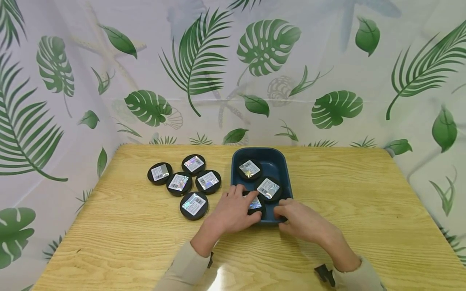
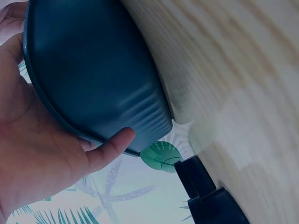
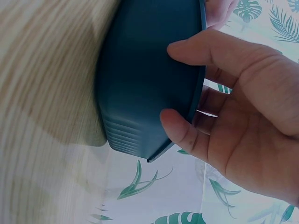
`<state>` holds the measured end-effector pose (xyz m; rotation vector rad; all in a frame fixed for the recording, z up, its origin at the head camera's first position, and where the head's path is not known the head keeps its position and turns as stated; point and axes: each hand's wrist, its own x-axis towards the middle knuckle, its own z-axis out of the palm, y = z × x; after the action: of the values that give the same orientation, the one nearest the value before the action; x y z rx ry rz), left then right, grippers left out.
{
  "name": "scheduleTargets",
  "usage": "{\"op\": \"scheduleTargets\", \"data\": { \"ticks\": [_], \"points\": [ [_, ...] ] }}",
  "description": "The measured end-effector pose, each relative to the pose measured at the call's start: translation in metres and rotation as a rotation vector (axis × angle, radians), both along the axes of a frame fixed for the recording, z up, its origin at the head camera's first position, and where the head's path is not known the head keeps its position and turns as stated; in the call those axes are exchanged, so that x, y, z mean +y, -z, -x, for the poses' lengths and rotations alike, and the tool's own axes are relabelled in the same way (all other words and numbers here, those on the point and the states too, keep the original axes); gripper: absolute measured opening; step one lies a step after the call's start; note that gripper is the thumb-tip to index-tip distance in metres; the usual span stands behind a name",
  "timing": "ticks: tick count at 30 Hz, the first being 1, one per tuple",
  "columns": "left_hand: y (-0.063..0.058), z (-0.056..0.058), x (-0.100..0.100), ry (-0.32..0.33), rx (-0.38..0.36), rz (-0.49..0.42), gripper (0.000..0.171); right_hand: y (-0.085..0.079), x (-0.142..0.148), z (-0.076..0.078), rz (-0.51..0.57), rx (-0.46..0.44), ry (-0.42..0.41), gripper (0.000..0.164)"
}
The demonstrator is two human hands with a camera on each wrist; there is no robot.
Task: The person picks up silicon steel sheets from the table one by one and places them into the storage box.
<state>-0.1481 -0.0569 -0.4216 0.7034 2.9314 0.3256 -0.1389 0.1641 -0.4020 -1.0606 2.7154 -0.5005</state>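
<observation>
L hand (image 1: 233,209) pinches disc (image 1: 256,203) in tray (image 1: 270,211), nr end; R hand (image 1: 305,221) curled on tray's nr R corner. 3 in tray, 5 others (image 1: 179,183) L of tray.

Light tan sleeves (image 1: 183,266) on both sides, with a small, blocky black piece (image 1: 321,271) near each cuff (image 1: 198,254)

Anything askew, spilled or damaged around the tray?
Nothing stands out: no spill or damage shows. The blue tray sits on the table, and the black discs lie label-up, one partly hidden by the left hand.
</observation>
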Motion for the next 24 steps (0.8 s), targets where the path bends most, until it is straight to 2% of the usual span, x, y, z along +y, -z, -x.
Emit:
{"op": "scheduleTargets", "data": {
  "ticks": [11,24],
  "points": [
    [0.0051,-0.0027,0.0051,-0.022,-0.055,0.003,0.059,0.0065,0.0023,-0.0037,-0.001,0.011,0.004,0.021],
    [-0.0027,0.0,0.0041,-0.05,-0.047,0.024,0.058,-0.0005,0.0002,-0.0002,0.0,0.033,-0.016,0.02]
  ]
}}
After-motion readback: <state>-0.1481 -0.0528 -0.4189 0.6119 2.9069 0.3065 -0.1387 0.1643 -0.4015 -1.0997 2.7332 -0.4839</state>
